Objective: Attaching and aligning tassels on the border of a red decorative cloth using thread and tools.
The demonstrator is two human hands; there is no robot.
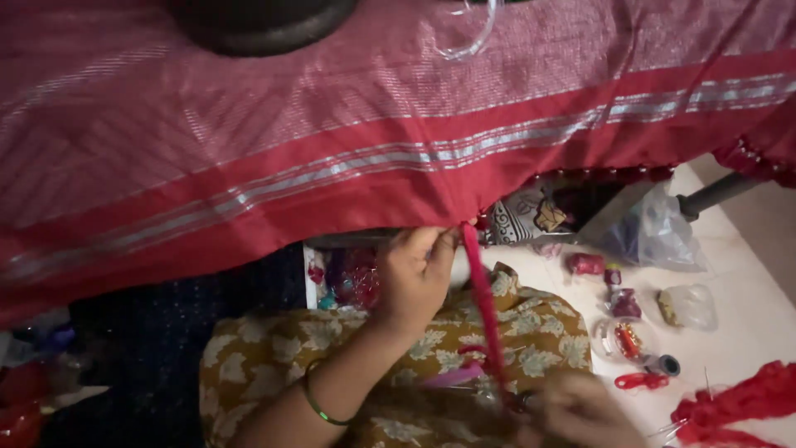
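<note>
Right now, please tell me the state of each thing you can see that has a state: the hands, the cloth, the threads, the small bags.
left hand: raised, pinching the cloth's lower edge
right hand: low, blurred; grip unclear
red cloth: spread out, hanging across the view
red strand: stretched taut from the cloth edge down toward the right hand
clear plastic bag: crumpled, lying on the floor
red thread bundle: loose heap on the floor
</note>
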